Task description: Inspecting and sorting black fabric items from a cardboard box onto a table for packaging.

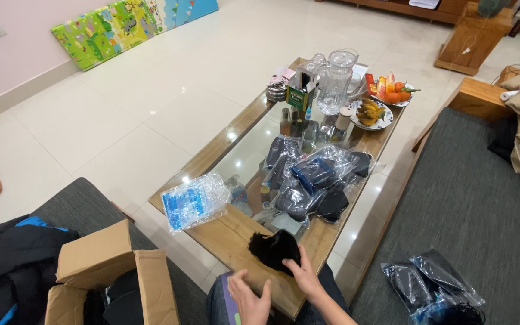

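At table's near edge | our right hand (304, 275) lies open on the black fabric bundle (275, 249); left hand (251, 298) open, empty, nearer us | bundle lies ahead.

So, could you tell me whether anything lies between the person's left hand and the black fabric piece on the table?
Nothing visible does. The left hand hovers open just short of the black fabric piece, with only bare table edge between them. The right hand already touches the fabric.

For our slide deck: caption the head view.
Right hand touches black fabric on table; left hand hovers nearby.
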